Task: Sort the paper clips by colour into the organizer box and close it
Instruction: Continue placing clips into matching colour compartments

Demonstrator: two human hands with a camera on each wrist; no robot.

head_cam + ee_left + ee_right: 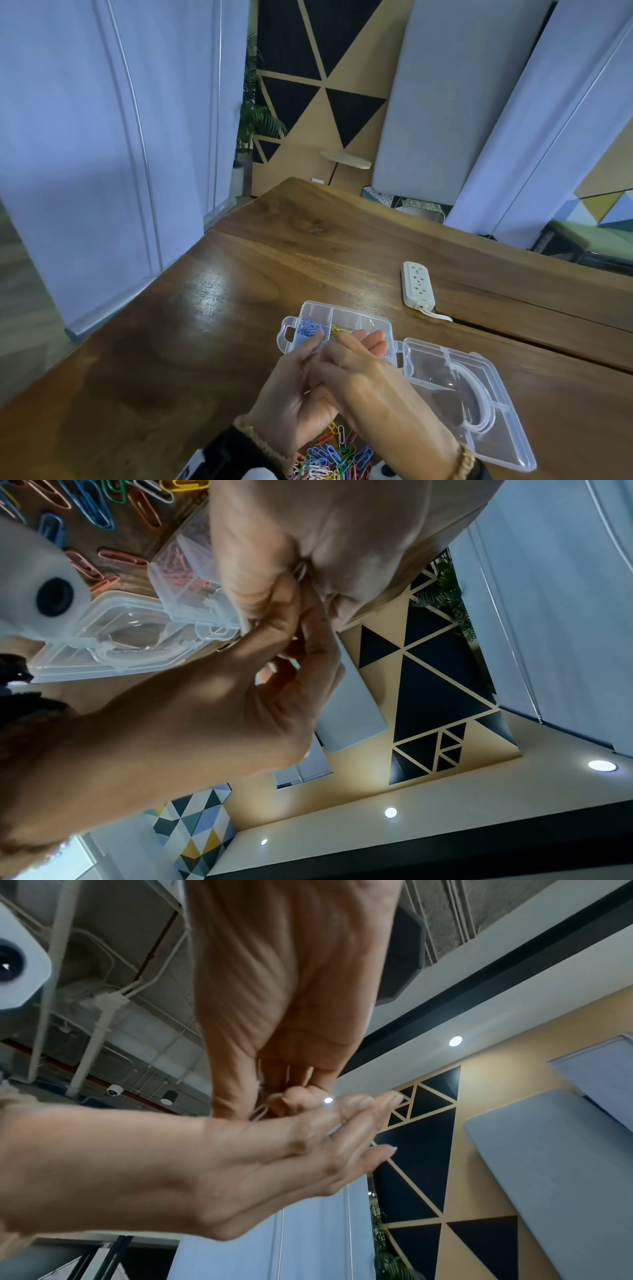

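A clear organizer box (310, 307) lies on the wooden table with its lid (496, 428) swung flat to the right. Blue clips (308, 328) fill its far-left compartment and yellow clips (337, 331) the one beside it. The left wrist view shows pink clips (185, 561) in another compartment. A mixed-colour pile of paper clips (329, 459) lies at the near edge. Above the box my left hand (368, 341) is held flat with straight fingers. My right hand (346, 371) reaches into that palm and pinches a white paper clip (260, 1112).
A white power strip (416, 284) with its cable lies behind the box to the right. A dark seam (548, 346) crosses the tabletop there. The table's left edge (144, 284) runs diagonally beside pale curtains. Bare wood lies left of the box.
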